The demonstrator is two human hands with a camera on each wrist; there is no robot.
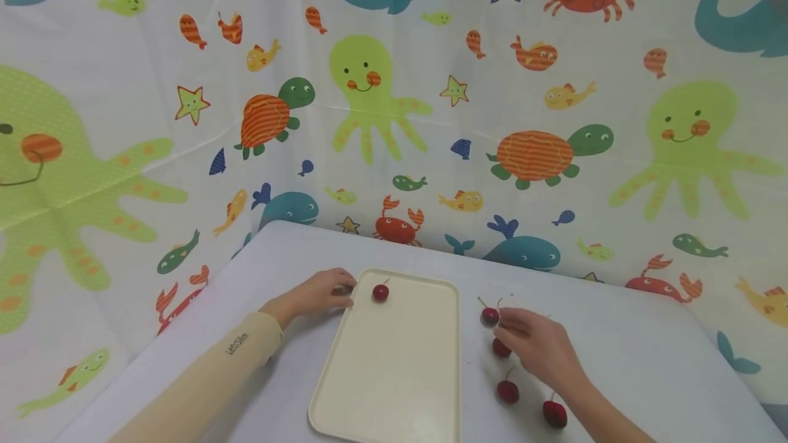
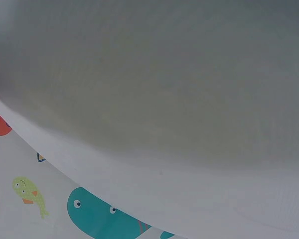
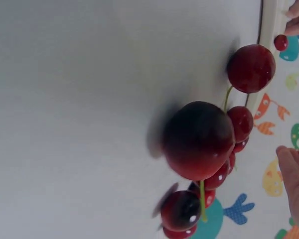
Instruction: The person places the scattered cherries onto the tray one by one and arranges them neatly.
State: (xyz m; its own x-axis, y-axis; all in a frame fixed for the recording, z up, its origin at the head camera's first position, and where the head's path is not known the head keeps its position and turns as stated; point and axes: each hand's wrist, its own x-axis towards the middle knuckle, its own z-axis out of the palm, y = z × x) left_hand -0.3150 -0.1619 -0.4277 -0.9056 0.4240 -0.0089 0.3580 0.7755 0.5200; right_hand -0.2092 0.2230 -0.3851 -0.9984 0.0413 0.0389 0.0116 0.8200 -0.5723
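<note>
My left hand point(image 1: 323, 292) rests at the left rim of a cream rectangular tray point(image 1: 400, 368), its fingertips touching or very near the edge. Inside the tray's far left corner lies a dark red cherry point(image 1: 380, 292) with its stem up. To the right of the tray, my right hand point(image 1: 542, 344) reaches over the table, fingertips beside another cherry point(image 1: 490, 316). A thin stem shows by these fingertips; whether they touch it is unclear. In the right wrist view, the visible part of the right hand point(image 3: 296, 186) shows no fruit in it. The left wrist view shows neither hand's fingers.
More cherries lie by the right hand: one point(image 1: 501, 347) partly behind the fingers, one point(image 1: 507, 392) nearer, and one point(image 1: 555, 414) below the wrist. In the right wrist view a large cherry point(image 3: 199, 141) hides others. A sea-animal curtain point(image 1: 431, 122) hangs behind the white table point(image 1: 646, 361).
</note>
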